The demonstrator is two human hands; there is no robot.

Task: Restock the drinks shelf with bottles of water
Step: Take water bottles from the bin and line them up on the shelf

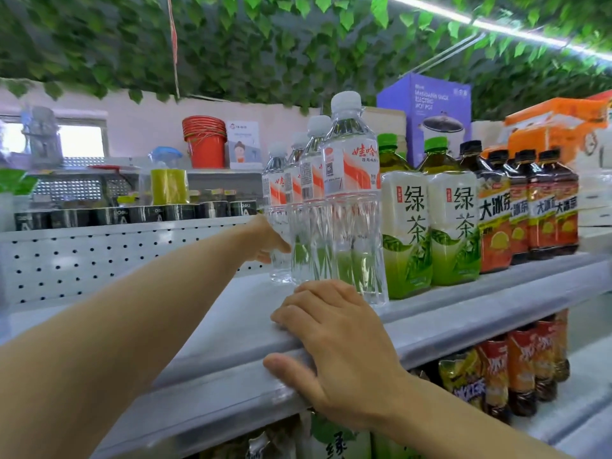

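Observation:
Several clear water bottles with white caps and red-and-white labels stand in a row running back from the front of the grey drinks shelf [231, 313]. The front water bottle [352, 180] is nearest me. My left hand [268, 241] reaches deep along the row's left side and its fingers curl round the lower part of the rearmost water bottle [276, 207]. My right hand [334, 342] rests on the shelf's front lip just in front of the row, fingers bent over the edge and thumb against the lip's face, holding no bottle.
Green tea bottles [407, 226] stand right of the water, then dark iced tea bottles [530, 207]. More drinks fill the lower shelf [516, 372]. A white pegboard panel [99, 256] closes the shelf's left back. Boxes and a red bucket stack [205, 140] sit higher up.

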